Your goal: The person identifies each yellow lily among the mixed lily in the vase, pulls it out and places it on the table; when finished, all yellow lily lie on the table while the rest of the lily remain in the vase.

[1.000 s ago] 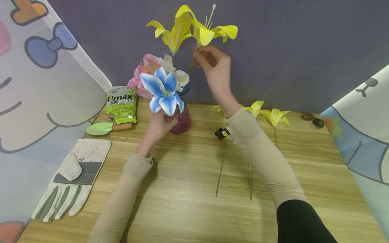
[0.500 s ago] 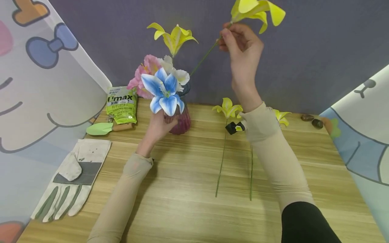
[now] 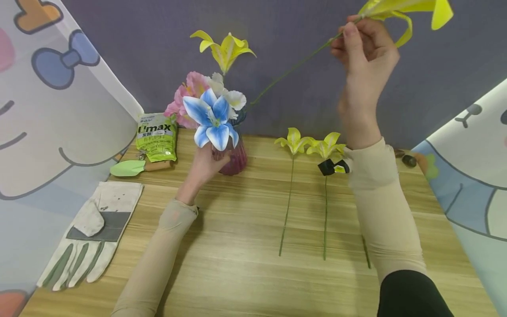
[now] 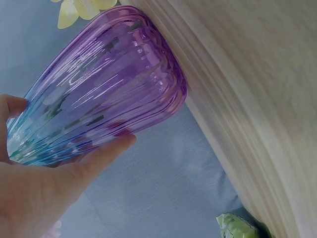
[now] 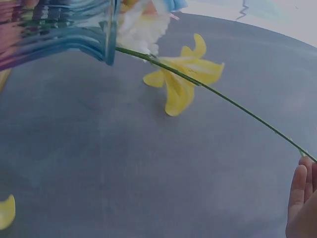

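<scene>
My left hand [image 3: 203, 168] grips the ribbed glass vase [image 3: 239, 159], pink-purple below and blue at the mouth, its fingers partly hidden behind the glass. In the left wrist view, thumb and fingers wrap the blue upper part of the vase [image 4: 114, 74], which stands at the tabletop. Blue-white, pink, white and yellow artificial flowers fill it, among them a yellow lily [image 3: 227, 50]. High at the right, my right hand [image 3: 366, 70] pinches another yellow lily [image 3: 404, 6] just under its bloom. That lily's slanting stem [image 5: 237, 105] reaches down to the vase's mouth.
Several yellow lilies lie on the table [image 3: 237, 273], one being this lily [image 3: 294, 141] right of the vase. Dark stones [image 3: 409, 160] sit farther right. At left are a green fertilizer bag [image 3: 156, 138], a small trowel [image 3: 128, 167] and a work glove [image 3: 93, 233]. A dark backdrop stands close behind.
My right hand has moved right and upward with the yellow lily, drawing more of its stem out of the vase and tilting it. The left hand stays on the vase.
</scene>
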Demonstrator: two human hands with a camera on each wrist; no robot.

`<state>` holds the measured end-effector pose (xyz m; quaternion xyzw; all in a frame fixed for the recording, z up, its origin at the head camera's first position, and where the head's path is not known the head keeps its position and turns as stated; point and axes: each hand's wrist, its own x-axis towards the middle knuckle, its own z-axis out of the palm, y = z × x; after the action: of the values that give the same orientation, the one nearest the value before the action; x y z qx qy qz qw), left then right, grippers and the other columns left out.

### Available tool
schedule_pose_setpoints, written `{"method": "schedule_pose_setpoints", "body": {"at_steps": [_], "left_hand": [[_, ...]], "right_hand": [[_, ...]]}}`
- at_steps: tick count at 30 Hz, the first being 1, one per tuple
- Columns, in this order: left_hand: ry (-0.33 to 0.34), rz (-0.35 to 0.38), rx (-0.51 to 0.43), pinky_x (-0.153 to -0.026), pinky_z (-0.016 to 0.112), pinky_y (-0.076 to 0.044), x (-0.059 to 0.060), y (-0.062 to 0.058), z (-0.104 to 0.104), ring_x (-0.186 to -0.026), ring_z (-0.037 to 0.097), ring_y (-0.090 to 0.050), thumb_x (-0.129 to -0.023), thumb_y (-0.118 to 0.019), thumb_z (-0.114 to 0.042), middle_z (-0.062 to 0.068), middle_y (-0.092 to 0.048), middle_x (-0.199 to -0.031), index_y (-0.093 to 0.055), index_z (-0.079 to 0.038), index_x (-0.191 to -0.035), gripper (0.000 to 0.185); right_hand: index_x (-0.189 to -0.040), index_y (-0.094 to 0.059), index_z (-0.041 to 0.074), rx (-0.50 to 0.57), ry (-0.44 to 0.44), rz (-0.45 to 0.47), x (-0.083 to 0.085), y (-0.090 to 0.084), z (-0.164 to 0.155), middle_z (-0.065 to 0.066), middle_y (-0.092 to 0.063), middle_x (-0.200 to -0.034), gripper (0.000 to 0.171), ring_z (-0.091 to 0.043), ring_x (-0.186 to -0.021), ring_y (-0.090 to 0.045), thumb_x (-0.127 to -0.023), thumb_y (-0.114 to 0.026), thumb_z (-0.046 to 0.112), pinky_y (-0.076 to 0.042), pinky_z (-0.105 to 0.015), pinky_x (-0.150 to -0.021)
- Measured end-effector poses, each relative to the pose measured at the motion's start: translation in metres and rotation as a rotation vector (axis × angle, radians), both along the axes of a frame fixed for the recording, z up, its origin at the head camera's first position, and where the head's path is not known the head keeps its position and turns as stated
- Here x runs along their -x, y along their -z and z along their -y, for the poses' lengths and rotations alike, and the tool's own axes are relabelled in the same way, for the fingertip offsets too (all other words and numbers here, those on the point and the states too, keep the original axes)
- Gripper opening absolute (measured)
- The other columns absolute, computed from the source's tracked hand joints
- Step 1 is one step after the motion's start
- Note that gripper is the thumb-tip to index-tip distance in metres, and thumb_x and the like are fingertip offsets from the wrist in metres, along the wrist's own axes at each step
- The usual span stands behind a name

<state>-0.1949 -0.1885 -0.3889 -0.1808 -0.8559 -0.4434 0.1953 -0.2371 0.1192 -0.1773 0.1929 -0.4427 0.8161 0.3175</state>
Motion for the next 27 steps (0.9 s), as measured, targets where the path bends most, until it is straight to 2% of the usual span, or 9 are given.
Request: {"method": "schedule_pose_setpoints", "body": {"at_steps": [5, 8, 12, 16, 18, 20, 24, 27], "left_hand": [[-0.002, -0.010, 0.003, -0.073, 0.043, -0.046, 0.001, 0.001, -0.001, -0.079, 0.031, -0.056, -0.089, -0.075, -0.002, 0.014, -0.056, -0.087, -0.056, 0.008, -0.128, 0.045], [0.003, -0.021, 0.001, -0.074, 0.045, -0.046, 0.002, 0.001, -0.001, -0.081, 0.032, -0.056, -0.089, -0.075, -0.001, 0.017, -0.056, -0.092, -0.053, 0.010, -0.137, 0.055], [0.008, -0.030, 0.004, -0.073, 0.044, -0.045, 0.003, 0.000, -0.002, -0.081, 0.031, -0.056, -0.089, -0.075, 0.000, 0.018, -0.056, -0.094, -0.051, 0.010, -0.141, 0.058], [-0.001, -0.024, 0.011, -0.071, 0.043, -0.047, 0.005, 0.000, -0.001, -0.078, 0.031, -0.057, -0.089, -0.075, -0.002, 0.017, -0.057, -0.092, -0.053, 0.010, -0.136, 0.053], [-0.001, -0.022, 0.011, -0.071, 0.042, -0.047, 0.005, 0.001, -0.001, -0.078, 0.030, -0.058, -0.089, -0.075, -0.002, 0.017, -0.058, -0.092, -0.055, 0.009, -0.131, 0.048], [0.000, -0.021, 0.008, -0.068, 0.040, -0.047, 0.005, 0.001, -0.001, -0.075, 0.029, -0.058, -0.089, -0.074, -0.001, 0.016, -0.058, -0.087, -0.057, 0.009, -0.124, 0.040], [0.005, -0.026, 0.003, -0.064, 0.037, -0.046, 0.004, 0.002, -0.002, -0.070, 0.027, -0.056, -0.090, -0.075, 0.001, 0.013, -0.056, -0.078, -0.057, 0.006, -0.112, 0.029], [-0.002, -0.040, 0.003, -0.065, 0.037, -0.046, 0.004, 0.002, -0.002, -0.071, 0.027, -0.056, -0.090, -0.074, 0.001, 0.012, -0.056, -0.079, -0.057, 0.006, -0.112, 0.028]], "right_hand": [[-0.099, -0.069, -0.014, 0.030, 0.047, -0.011, -0.002, -0.002, -0.025, -0.024, -0.067, -0.086, 0.003, -0.029, -0.069, -0.063, -0.096, -0.070, -0.013, -0.057, -0.032, -0.067], [-0.099, -0.069, -0.017, -0.028, 0.065, -0.016, -0.004, 0.003, -0.044, -0.025, -0.067, -0.085, 0.013, -0.029, -0.067, -0.062, -0.093, -0.076, -0.008, -0.057, -0.033, -0.068], [-0.097, -0.071, -0.018, -0.186, 0.116, -0.012, -0.011, 0.017, -0.069, -0.022, -0.069, -0.083, 0.018, -0.025, -0.066, -0.063, -0.090, -0.080, -0.003, -0.057, -0.032, -0.068], [-0.096, -0.072, -0.019, -0.277, 0.083, 0.102, -0.021, 0.036, -0.095, -0.020, -0.073, -0.088, 0.017, -0.023, -0.067, -0.064, -0.090, -0.079, -0.006, -0.057, -0.028, -0.069], [-0.098, -0.074, -0.017, -0.345, 0.053, 0.204, -0.028, 0.046, -0.110, -0.017, -0.075, -0.094, 0.013, -0.022, -0.069, -0.065, -0.092, -0.079, -0.006, -0.057, -0.026, -0.070], [-0.101, -0.076, -0.013, -0.455, 0.036, 0.299, -0.034, 0.057, -0.129, -0.012, -0.077, -0.098, 0.012, -0.019, -0.070, -0.066, -0.094, -0.077, -0.003, -0.057, -0.023, -0.070], [-0.110, -0.081, 0.004, -0.809, 0.074, 0.518, -0.046, 0.078, -0.170, 0.004, -0.078, -0.098, 0.012, -0.010, -0.074, -0.069, -0.101, -0.075, 0.009, -0.057, -0.017, -0.068], [-0.113, -0.080, 0.016, -1.043, 0.111, 0.640, -0.052, 0.095, -0.201, 0.013, -0.076, -0.091, 0.013, -0.005, -0.076, -0.070, -0.104, -0.073, 0.022, -0.055, -0.016, -0.065]]}}
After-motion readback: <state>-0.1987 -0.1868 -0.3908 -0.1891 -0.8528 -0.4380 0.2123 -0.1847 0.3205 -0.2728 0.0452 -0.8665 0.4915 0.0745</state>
